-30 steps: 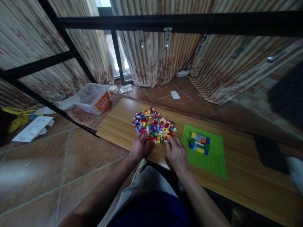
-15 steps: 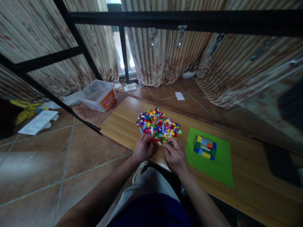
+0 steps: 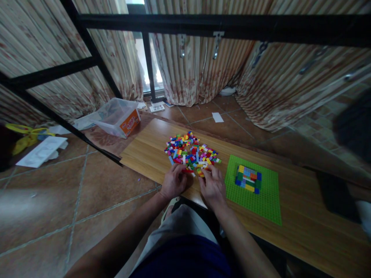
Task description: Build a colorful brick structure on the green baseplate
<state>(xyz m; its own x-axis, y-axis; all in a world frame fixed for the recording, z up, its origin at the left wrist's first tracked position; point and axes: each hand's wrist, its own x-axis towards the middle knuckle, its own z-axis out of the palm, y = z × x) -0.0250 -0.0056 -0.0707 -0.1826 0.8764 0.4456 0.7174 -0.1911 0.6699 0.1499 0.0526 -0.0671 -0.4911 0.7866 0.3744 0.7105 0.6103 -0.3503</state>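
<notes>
A heap of small, many-coloured building bricks (image 3: 191,152) lies spread on a long wooden table (image 3: 142,152). At the heap's near left edge is my left hand (image 3: 173,182), its fingers curled and thumb drawn in beside a red brick; what they hold, if anything, is hidden. My right hand (image 3: 213,187) reaches into the near right edge, thumb and fingers apart around yellow and orange bricks (image 3: 199,172). To its right lies a green studded baseplate (image 3: 268,200). A low, roughly rectangular brick build (image 3: 248,179) in blue, yellow, green and red sits on that plate.
Beyond the table's left end stands a clear plastic bin (image 3: 110,117) with an orange label. A dark flat object (image 3: 336,197) lies at the table's right. Black metal bars (image 3: 197,21) cross in front of the curtains. A white moulded tray (image 3: 43,150) rests on the tiled floor.
My right hand has shifted slightly, and yellow and orange bricks now show at its fingertips. My left hand stays at the heap's edge. The whole view has moved a little.
</notes>
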